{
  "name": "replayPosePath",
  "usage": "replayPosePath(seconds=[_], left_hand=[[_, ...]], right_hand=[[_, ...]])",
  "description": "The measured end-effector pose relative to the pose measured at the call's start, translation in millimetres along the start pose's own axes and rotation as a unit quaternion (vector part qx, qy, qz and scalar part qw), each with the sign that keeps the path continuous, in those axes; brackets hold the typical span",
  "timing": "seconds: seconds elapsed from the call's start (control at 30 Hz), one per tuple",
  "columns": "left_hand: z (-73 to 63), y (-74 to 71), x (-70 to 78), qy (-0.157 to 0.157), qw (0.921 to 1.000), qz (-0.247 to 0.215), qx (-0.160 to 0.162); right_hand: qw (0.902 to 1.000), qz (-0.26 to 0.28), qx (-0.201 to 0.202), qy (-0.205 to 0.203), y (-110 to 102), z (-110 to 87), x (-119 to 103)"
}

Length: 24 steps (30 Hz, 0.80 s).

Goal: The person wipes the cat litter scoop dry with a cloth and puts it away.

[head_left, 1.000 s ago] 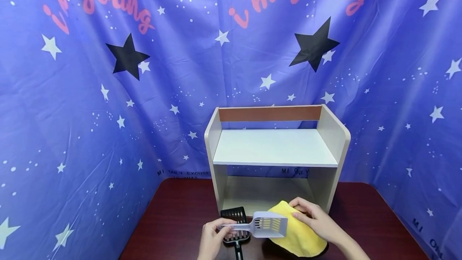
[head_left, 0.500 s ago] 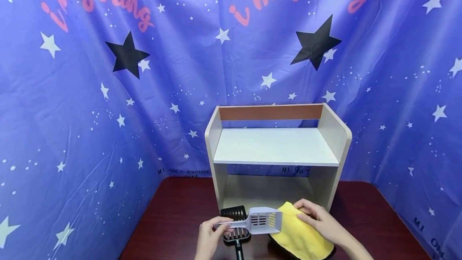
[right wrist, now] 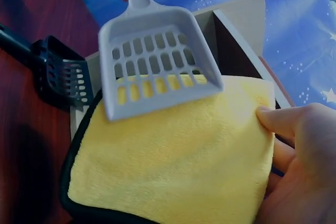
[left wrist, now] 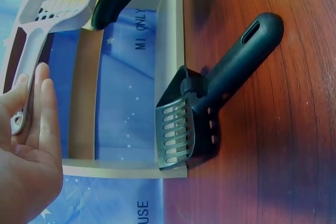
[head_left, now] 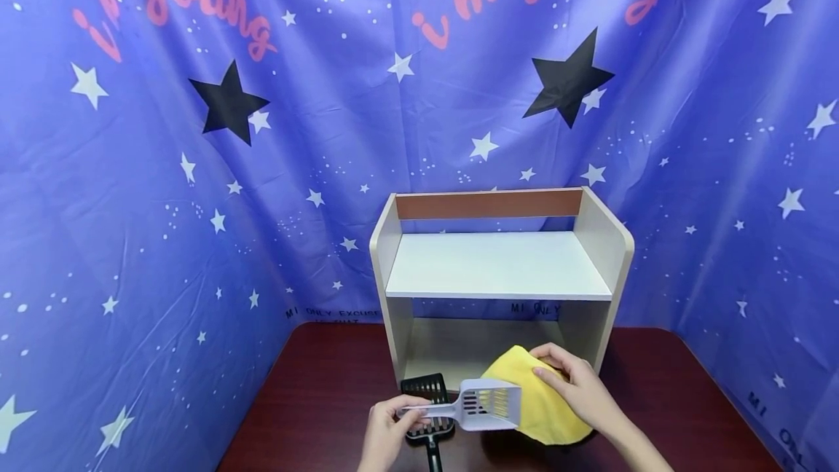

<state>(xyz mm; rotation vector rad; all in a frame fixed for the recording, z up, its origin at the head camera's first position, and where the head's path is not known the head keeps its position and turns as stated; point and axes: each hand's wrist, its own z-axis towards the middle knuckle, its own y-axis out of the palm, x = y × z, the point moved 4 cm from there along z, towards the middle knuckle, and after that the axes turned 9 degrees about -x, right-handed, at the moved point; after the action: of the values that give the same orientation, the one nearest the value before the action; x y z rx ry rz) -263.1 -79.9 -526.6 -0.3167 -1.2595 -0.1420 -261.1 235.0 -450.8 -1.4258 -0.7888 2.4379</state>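
Note:
A grey slotted litter scoop (head_left: 488, 405) is held up above the table by its handle, pinched between thumb and fingers of my left hand (head_left: 387, 428). My right hand (head_left: 580, 388) grips the edge of a yellow cloth (head_left: 547, 410) with a dark border. In the right wrist view the cloth (right wrist: 173, 150) lies behind the front part of the grey scoop (right wrist: 157, 56); whether they touch I cannot tell. A black slotted litter scoop (left wrist: 210, 98) rests on the table below my left hand, partly hidden by it in the head view.
A two-tier shelf unit (head_left: 501, 264) with a white upper board stands on the dark red table (head_left: 328, 377), just behind the hands. A blue curtain (head_left: 314, 130) with stars and lettering hangs behind and along both sides.
The cloth and my right hand swung down and right, then came back up and left. The grey scoop shifted left, then right again. The black scoop stays put.

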Motion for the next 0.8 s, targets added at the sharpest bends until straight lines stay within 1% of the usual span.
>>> replayPosePath(seconds=[0.1,0.2,0.3,0.47,0.57,0.7,0.8], left_hand=[[0.8,3.2,-0.5,-0.008,1.0000,-0.003,-0.005],[1.0,6.5,-0.6,-0.009,0.9999,-0.002,-0.007],[1.0,9.5,-0.2,-0.013,0.9997,-0.015,-0.012],[1.3,12.9,-1.7,-0.042,0.9983,-0.036,-0.017],[2.3,13.5,-2.1,-0.044,0.9984,-0.031,-0.015],[2.6,12.9,-1.2,-0.035,0.9990,-0.026,-0.008],[1.9,12.0,-0.4,-0.030,0.9993,-0.022,-0.004]], right_hand=[[0.9994,-0.015,0.023,-0.023,2,5.4,-7],[0.9984,-0.022,0.036,-0.038,6,9.4,-13],[0.9976,-0.032,0.040,-0.047,10,12.6,-16],[0.9951,-0.063,0.037,-0.066,18,14.4,-23],[0.9898,-0.104,0.041,-0.088,22,13.8,-29],[0.9796,-0.152,0.042,-0.124,27,12.2,-36],[0.9747,-0.169,0.034,-0.142,31,11.1,-38]])
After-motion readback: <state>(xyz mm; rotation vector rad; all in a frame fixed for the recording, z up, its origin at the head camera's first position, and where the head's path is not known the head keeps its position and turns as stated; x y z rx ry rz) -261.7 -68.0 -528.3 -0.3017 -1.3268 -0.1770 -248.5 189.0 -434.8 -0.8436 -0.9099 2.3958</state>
